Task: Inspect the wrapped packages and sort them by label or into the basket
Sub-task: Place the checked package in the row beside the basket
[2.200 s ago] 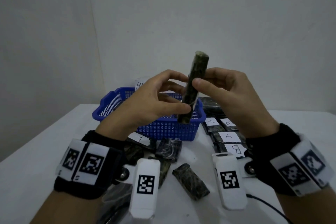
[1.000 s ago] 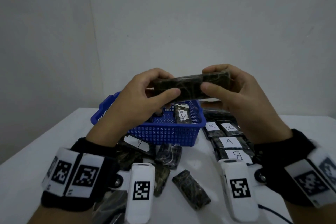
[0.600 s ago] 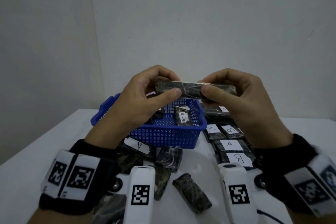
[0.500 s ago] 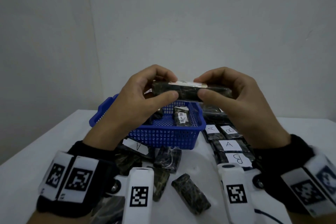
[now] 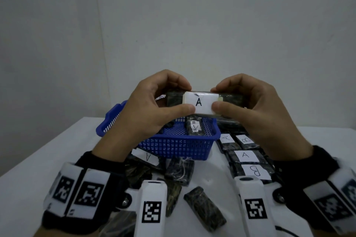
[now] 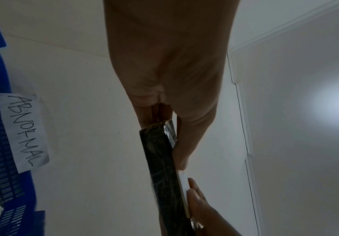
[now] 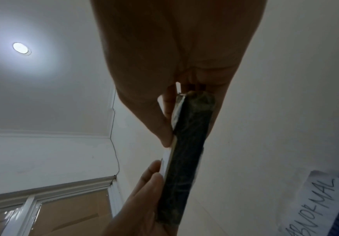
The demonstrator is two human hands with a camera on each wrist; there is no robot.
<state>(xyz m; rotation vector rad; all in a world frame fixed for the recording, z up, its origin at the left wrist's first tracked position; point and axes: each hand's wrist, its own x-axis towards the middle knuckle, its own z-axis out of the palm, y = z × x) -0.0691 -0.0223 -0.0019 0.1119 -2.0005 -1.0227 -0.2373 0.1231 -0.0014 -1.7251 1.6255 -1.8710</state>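
Note:
I hold a dark wrapped package (image 5: 204, 101) level in front of me, above the blue basket (image 5: 173, 146). Its white label reading "A" (image 5: 199, 102) faces me. My left hand (image 5: 154, 106) pinches the package's left end between thumb and fingers, and my right hand (image 5: 246, 106) pinches the right end. In the left wrist view the package (image 6: 164, 172) shows edge-on, as it does in the right wrist view (image 7: 184, 159). The basket holds a package with a "K" label (image 5: 195, 128).
The basket carries an "ABNORMAL" tag (image 6: 23, 132). Right of it lie labelled packages in rows, "A" (image 5: 245, 155) and "B" (image 5: 255, 171). Unsorted dark packages (image 5: 204, 209) lie in front of the basket on the white table (image 5: 28, 163). A wall stands behind.
Both hands have rolled the package from upright to level and then turned it about its length, so the "A" label now faces me.

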